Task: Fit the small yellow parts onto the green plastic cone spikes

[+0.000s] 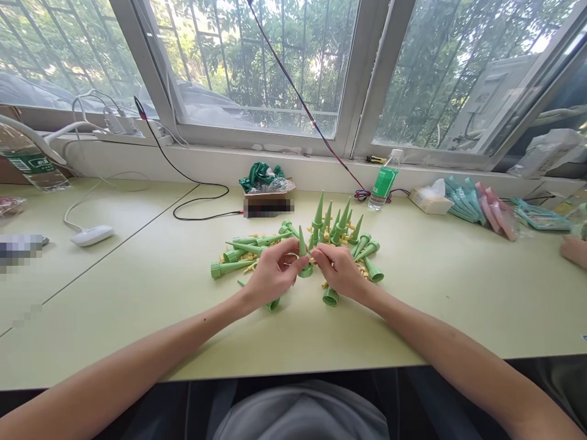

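My left hand (278,272) is closed around a green plastic watering spike (302,244), held with its point up and its ribbed cap end low over the table. Close beside it, my right hand (342,269) pinches a small yellow valve piece (313,261) against the spike's side; my fingers partly cover it. Several green spikes (233,267) lie loose on the left, mixed with small yellow pieces. Behind my right hand a group of spikes (342,227) stands upright on the cap ends. Another spike (331,297) lies with its open cap end toward me.
On the pale green table (183,330) stand a water bottle (384,183), a tissue box (431,198) and a small carton (268,183) with green plastic. A white mouse (92,235) lies left. Teal and pink packets (495,211) lie right, near another person's hand (573,249).
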The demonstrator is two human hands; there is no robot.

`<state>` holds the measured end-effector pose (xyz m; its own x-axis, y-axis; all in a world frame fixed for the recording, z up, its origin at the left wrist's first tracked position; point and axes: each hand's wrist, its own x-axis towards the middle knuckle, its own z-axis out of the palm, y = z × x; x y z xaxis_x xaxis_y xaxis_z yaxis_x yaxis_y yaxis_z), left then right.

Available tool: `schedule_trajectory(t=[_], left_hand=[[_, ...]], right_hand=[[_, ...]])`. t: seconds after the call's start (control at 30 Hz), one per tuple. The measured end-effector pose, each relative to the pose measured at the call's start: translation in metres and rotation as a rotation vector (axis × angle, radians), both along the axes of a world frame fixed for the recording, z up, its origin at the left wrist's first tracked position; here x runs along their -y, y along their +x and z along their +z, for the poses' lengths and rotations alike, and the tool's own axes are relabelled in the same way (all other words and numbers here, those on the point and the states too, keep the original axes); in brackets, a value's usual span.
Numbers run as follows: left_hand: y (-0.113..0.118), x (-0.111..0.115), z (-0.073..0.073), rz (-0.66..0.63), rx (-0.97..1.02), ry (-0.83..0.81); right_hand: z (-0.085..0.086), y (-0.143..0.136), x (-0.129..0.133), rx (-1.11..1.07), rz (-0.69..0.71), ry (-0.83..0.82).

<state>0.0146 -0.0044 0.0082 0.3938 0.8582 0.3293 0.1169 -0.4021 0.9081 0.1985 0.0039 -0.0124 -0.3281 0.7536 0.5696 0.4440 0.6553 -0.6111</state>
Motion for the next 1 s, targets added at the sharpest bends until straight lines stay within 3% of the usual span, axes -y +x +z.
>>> schedule_trajectory(t=[0.2,0.3,0.5,0.8,1.0], left_hand=[[-0.002,-0.001,-0.008,0.064,-0.19,0.409],[-0.006,-0.002,-0.009,0.009,-0.294,0.626],[-0.01,-0.003,-0.012,-0.107,-0.349,0.768],[-0.002,0.0,-0.005,0.071,-0.24,0.556],[0.0,0.0,-0.006,0.078,-0.136,0.355]], right_hand=[[0.004,-0.004,0.002,-0.06,-0.005,-0.13],[0.007,-0.005,0.003,-0.062,-0.013,-0.158],[0.008,-0.006,0.004,-0.12,0.017,-0.263],[0.003,-0.004,0.002,-0.308,0.188,-0.469],[0.006,-0.004,0.004,-0.326,0.233,-0.496]])
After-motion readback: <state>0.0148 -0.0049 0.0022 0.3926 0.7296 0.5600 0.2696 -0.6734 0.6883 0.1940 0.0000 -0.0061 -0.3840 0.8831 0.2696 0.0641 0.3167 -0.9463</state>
